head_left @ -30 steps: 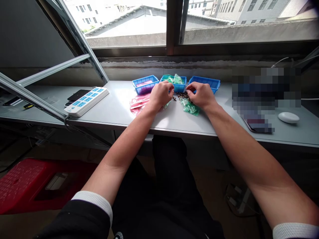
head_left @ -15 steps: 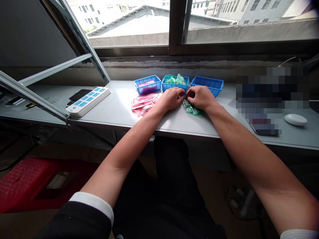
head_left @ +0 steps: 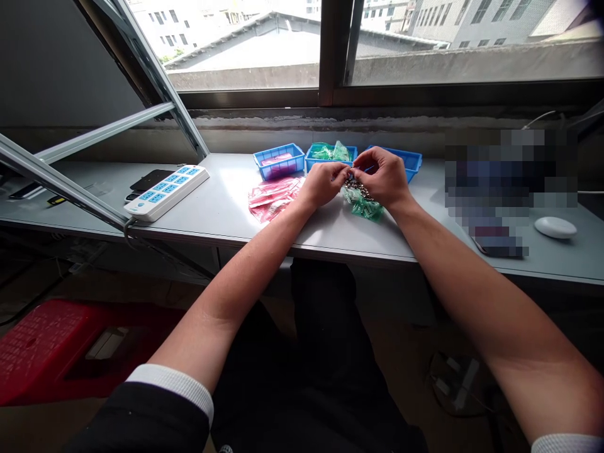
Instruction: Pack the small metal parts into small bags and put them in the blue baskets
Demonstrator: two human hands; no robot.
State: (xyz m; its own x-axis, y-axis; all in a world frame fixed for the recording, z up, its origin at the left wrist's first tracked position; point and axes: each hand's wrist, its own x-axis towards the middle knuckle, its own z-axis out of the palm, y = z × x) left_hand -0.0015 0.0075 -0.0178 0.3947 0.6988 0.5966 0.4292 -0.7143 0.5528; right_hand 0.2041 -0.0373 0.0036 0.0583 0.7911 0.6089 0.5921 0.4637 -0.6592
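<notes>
My left hand (head_left: pixel 324 182) and my right hand (head_left: pixel 383 176) meet over the table, thumbs and fingers pinched together. What they pinch is too small to make out. Just beneath the fingertips lies a cluster of small shiny metal pieces (head_left: pixel 355 184), partly covered by my right hand. Green plastic bags (head_left: pixel 365 209) with small contents lie against it on the near side. To the left of my left hand are pink plastic bags (head_left: pixel 272 196) in a flat pile. Behind my hands stands a blue tray (head_left: pixel 309 162) holding green bags (head_left: pixel 330 151).
Another blue tray (head_left: pixel 268 170) on the left holds pink bags; a third blue tray (head_left: pixel 413 162) is half hidden behind my right hand. A white power strip (head_left: pixel 167 192) lies left, beside a metal frame (head_left: pixel 101 130). A white oval object (head_left: pixel 555 228) sits right.
My right hand has lifted and moved slightly away from me, uncovering more of the metal pieces. My left hand has shifted a little toward it. Both hands stay pinched.
</notes>
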